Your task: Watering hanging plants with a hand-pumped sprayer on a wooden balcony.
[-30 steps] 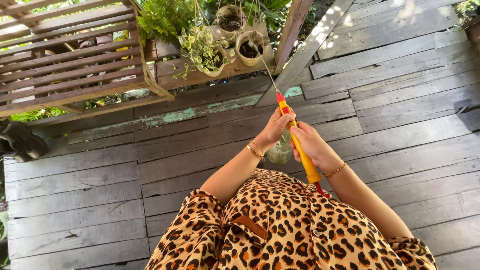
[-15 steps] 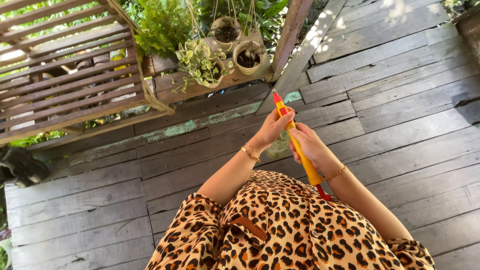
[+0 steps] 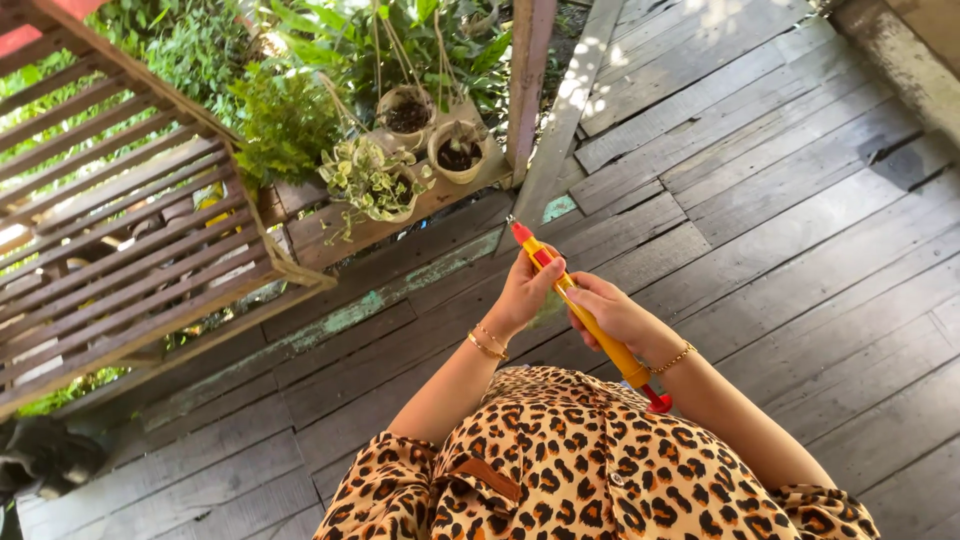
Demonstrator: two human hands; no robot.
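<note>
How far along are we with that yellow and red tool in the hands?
Done: the yellow tool is picked up, both hands on it. In hand: the left hand pinches near the red tip, the right hand grips the barrel, its red end by the wrist. Left: the tip points toward the hanging pots but touches nothing; no work on them shows.

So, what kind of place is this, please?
Probably a wooden porch or deck of a house, outdoors. The floor is weathered grey planks, hanging plant pots sit by a wooden post, and a slatted railing borders greenery.
</note>
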